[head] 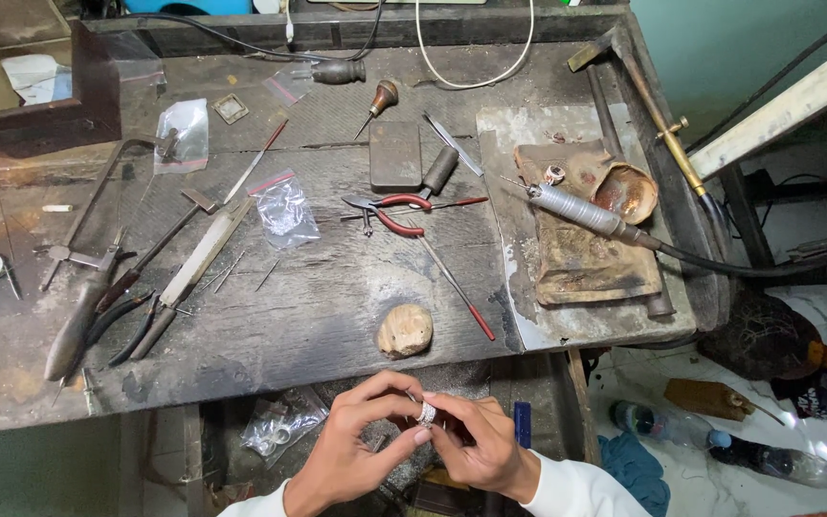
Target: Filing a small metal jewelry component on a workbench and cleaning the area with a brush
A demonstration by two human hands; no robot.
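Two hands meet below the bench (318,316) front edge, over an open drawer. Bench: dark, worn wood, scarred and stained, crowded with tools. Right side: metal sheet with a brown leather pad (586,239); a ribbed rotary handpiece (576,211) lies across it, hose running off to the right. Centre: red-handled pliers (390,206), dark block (394,153), pale lump (405,330) near the front edge. Left: saw frame (98,191), files, more pliers, small clear bags.

Left hand (351,450): fingers together, thumb and fingertips clamped on the ring (427,413). Right hand (476,445): fingers curled, tips also pinching the ring from the other side. Ring: silver, broad band, glittering textured face; only part shows between the fingertips, detail too small to resolve.

Drawer contents mostly hidden by hands; one bag with a metal loop visible. Floor at right: pale tile, plastic bottles, cloth. Wall teal. Forearms cut off by the lower edge.
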